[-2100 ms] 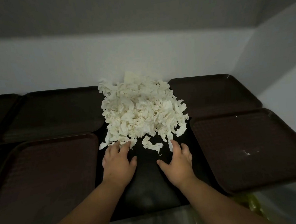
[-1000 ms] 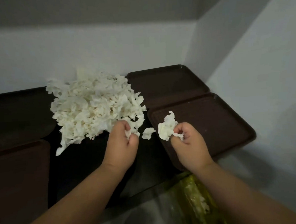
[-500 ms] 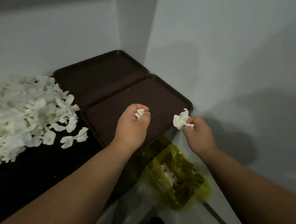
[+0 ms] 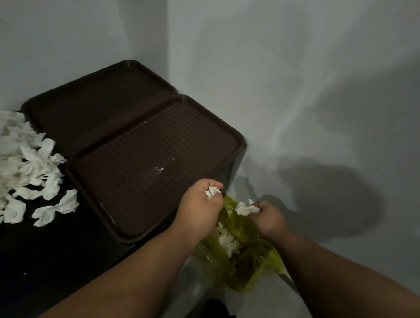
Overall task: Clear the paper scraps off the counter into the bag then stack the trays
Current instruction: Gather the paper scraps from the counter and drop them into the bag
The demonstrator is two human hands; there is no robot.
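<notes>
Where the dark bench (image 4: pixel 50 254) runs off the left edge, a loose heap of white paper scraps (image 4: pixel 10 168) is seen lying on it, with a few stray pieces spread toward the trays. Just right of the heap, two brown trays are laid side by side. The far tray (image 4: pixel 95 104) is set into the corner of the walls, and the near tray (image 4: pixel 143 163) is placed against it. Some pale specks are seen on the near tray's textured floor.

At that tray's right front corner the left hand (image 4: pixel 199 208) is held knuckles up. Its fingers (image 4: pixel 213 183) are clenched round a small wad (image 4: pixel 212 191) of scraps, which shows white between the curled fingertips and the thumb. Below and between the two hands a yellow-green bag (image 4: pixel 249 257) is seen open beside the bench, and a clump of white paper (image 4: pixel 226 240) is already gathered inside it. The small wad is held just above the bag's upper rim.

Further right, the right hand (image 4: pixel 269 219) is lowered over the bag's mouth. A second wad (image 4: pixel 245 208) is pinched at its fingertips (image 4: pixel 261 205) and juts out leftward from them toward the left hand. The two wads are not touching. Behind the hands a plain grey wall (image 4: pixel 297 79) is crossed by soft shadows.
</notes>
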